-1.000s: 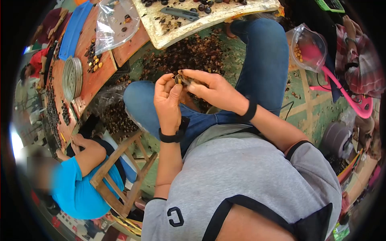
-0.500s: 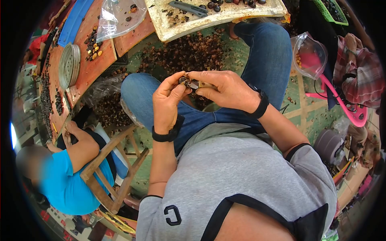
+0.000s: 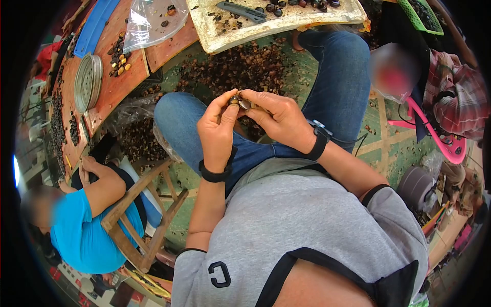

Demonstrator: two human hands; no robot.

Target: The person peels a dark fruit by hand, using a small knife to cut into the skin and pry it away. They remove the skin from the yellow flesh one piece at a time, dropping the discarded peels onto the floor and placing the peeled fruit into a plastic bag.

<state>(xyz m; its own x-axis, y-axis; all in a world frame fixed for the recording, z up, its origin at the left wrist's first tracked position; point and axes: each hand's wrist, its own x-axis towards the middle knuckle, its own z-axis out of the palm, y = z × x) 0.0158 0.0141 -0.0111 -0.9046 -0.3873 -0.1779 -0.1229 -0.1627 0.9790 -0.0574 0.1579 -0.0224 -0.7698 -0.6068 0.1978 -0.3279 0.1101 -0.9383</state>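
Observation:
Above my lap, both hands come together fingertip to fingertip. My left hand (image 3: 219,125) is closed, pinching a dark, glossy nut (image 3: 235,100) between thumb and fingers. Pressed up against it from the other side is my right hand (image 3: 279,116), also closed. Between its thumb and forefinger shows a small knife (image 3: 246,104) with a short shiny blade; its handle is mostly covered by the fingers. Beyond my hands, a pale, stained tray (image 3: 225,38) carries a grey utility cutter (image 3: 241,11) and several dark nuts (image 3: 276,8).
Brown shell scraps (image 3: 240,66) cover the floor between my knees. On the left are a red-brown table (image 3: 115,89), a clear plastic bag (image 3: 153,25), a round metal lid (image 3: 88,83) and a wooden chair (image 3: 148,220) beside a person in blue (image 3: 97,230). A pink stool (image 3: 434,133) stands right.
My right hand has shifted slightly left and its wrist has turned, showing more of the wristband. The blade has tilted against the nut. At the right, another person's head has come into view.

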